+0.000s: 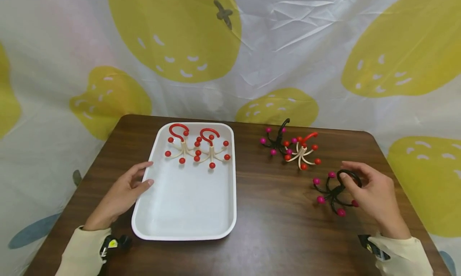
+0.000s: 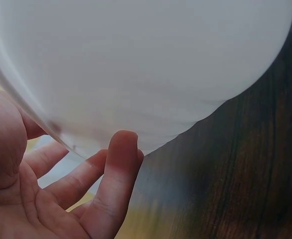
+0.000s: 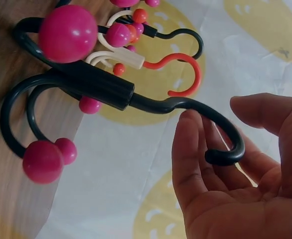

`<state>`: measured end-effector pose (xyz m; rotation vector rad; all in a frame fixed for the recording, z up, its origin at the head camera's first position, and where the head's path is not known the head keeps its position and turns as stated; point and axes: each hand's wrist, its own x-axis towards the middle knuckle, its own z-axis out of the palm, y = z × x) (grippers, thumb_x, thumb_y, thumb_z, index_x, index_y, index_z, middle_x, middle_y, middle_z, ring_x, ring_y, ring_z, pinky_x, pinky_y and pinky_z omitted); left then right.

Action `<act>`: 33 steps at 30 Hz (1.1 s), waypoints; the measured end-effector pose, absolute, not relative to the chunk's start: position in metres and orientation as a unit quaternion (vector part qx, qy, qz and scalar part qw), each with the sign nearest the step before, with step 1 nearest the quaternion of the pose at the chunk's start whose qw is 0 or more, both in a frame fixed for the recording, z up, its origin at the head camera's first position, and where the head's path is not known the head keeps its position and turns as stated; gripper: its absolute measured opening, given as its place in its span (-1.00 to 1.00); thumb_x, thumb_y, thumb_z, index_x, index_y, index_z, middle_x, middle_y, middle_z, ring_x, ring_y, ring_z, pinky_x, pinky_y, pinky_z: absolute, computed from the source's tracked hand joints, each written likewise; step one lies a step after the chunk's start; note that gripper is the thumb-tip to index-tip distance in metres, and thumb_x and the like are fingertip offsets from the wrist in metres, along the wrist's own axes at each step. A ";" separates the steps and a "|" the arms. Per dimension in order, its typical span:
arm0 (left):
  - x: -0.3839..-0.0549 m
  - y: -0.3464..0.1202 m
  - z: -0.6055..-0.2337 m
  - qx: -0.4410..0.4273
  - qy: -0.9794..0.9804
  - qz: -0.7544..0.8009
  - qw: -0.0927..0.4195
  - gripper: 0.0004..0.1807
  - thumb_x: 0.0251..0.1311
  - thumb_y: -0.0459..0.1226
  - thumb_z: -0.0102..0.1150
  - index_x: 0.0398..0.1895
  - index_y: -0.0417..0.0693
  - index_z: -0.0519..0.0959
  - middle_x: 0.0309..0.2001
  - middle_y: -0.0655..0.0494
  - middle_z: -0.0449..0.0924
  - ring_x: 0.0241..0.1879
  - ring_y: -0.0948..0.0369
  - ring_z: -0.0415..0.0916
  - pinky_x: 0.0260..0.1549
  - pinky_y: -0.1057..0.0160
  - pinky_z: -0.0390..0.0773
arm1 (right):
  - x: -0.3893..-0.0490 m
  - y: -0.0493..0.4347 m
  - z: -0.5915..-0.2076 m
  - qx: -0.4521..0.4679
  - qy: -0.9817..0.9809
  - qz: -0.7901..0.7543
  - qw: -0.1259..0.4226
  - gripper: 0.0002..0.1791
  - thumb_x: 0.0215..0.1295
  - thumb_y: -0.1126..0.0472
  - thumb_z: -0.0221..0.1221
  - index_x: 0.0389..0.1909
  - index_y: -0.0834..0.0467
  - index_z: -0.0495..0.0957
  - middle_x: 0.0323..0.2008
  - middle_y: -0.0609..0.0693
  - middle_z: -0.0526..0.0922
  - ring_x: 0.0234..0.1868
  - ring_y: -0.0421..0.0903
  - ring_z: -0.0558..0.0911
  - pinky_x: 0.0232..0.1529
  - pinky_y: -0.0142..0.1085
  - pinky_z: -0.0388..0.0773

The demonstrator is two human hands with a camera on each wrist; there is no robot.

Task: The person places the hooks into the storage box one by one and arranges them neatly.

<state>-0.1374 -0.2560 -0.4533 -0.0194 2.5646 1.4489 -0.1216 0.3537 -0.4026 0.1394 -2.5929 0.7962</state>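
Observation:
My left hand (image 1: 124, 194) holds the left rim of a white tray (image 1: 187, 238), thumb and forefinger tips over the edge. In the left wrist view, other fingers (image 2: 118, 174) lie against the tray's outer side. My right hand (image 1: 374, 192) is around the top hook of a black multi-arm hook hanger (image 1: 336, 191) with pink ball tips, which stands on the table. The right wrist view shows the thumb (image 3: 265, 112) apart from the hook, and the fingers (image 3: 188, 159) behind it. Two cream hangers (image 1: 184, 148) (image 1: 211, 150) with red hooks and balls stand inside the tray.
Another black hanger (image 1: 276, 142) and a cream hanger with red balls (image 1: 301, 154) stand close together at the back right of the brown wooden table (image 1: 273, 228). A fruit-patterned curtain (image 1: 201, 96) hangs behind the table's far edge.

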 end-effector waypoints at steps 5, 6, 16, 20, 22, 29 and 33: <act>-0.137 -0.257 -0.454 -0.013 0.869 0.485 0.100 -0.34 0.39 -0.13 0.15 0.51 0.18 0.18 0.27 -0.22 0.38 -0.02 -0.08 0.59 -0.22 0.07 0.70 | -0.120 0.356 -0.404 0.043 -0.934 0.281 0.216 -0.70 0.24 0.20 0.35 0.00 0.05 0.69 -0.41 0.02 0.72 -0.62 -0.39 0.41 -0.62 -0.50 0.26; -0.137 -0.257 -0.454 -0.015 0.869 0.484 0.101 -0.34 0.39 -0.13 0.15 0.51 0.19 0.18 0.27 -0.22 0.38 -0.02 -0.08 0.59 -0.22 0.07 0.70 | -0.120 0.357 -0.404 0.042 -0.934 0.280 0.218 -0.71 0.24 0.20 0.35 -0.01 0.04 0.70 -0.50 -0.01 0.67 -0.66 -0.37 0.36 -0.65 -0.48 0.21; -0.140 -0.255 -0.454 -0.013 0.870 0.484 0.100 -0.34 0.39 -0.10 0.15 0.50 0.22 0.18 0.27 -0.22 0.38 -0.02 -0.08 0.59 -0.20 0.05 0.71 | -0.122 0.360 -0.400 0.041 -0.939 0.265 0.216 -0.72 0.24 0.16 0.36 -0.02 0.03 0.72 -0.78 -0.14 0.41 -0.80 -0.37 0.15 -0.79 -0.38 0.04; -0.139 -0.256 -0.455 -0.013 0.870 0.484 0.099 -0.34 0.38 -0.11 0.15 0.50 0.23 0.19 0.27 -0.22 0.38 -0.03 -0.08 0.60 -0.21 0.05 0.71 | -0.123 0.356 -0.394 0.052 -0.935 0.270 0.225 -0.73 0.22 0.15 0.38 -0.05 0.01 0.73 -0.70 -0.13 0.53 -0.79 -0.33 0.22 -0.76 -0.40 0.09; -0.140 -0.256 -0.455 -0.015 0.870 0.483 0.100 -0.34 0.38 -0.11 0.15 0.50 0.23 0.19 0.27 -0.22 0.38 -0.02 -0.08 0.60 -0.20 0.05 0.71 | -0.124 0.354 -0.392 0.061 -0.932 0.271 0.232 -0.74 0.20 0.15 0.39 -0.06 0.01 0.74 -0.67 -0.13 0.56 -0.78 -0.32 0.25 -0.74 -0.41 0.11; -0.138 -0.255 -0.453 -0.016 0.869 0.485 0.100 -0.33 0.38 -0.11 0.15 0.51 0.22 0.18 0.27 -0.23 0.38 -0.02 -0.07 0.60 -0.20 0.04 0.71 | -0.127 0.348 -0.388 0.071 -0.926 0.283 0.238 -0.73 0.15 0.20 0.43 -0.09 0.02 0.75 -0.55 -0.06 0.68 -0.73 -0.33 0.35 -0.68 -0.45 0.20; -0.138 -0.255 -0.452 -0.014 0.868 0.487 0.101 -0.33 0.38 -0.11 0.16 0.51 0.24 0.18 0.28 -0.23 0.38 -0.02 -0.07 0.60 -0.21 0.04 0.71 | -0.128 0.345 -0.387 0.080 -0.924 0.283 0.245 -0.72 0.12 0.24 0.44 -0.10 0.03 0.75 -0.49 -0.03 0.71 -0.71 -0.37 0.35 -0.68 -0.47 0.21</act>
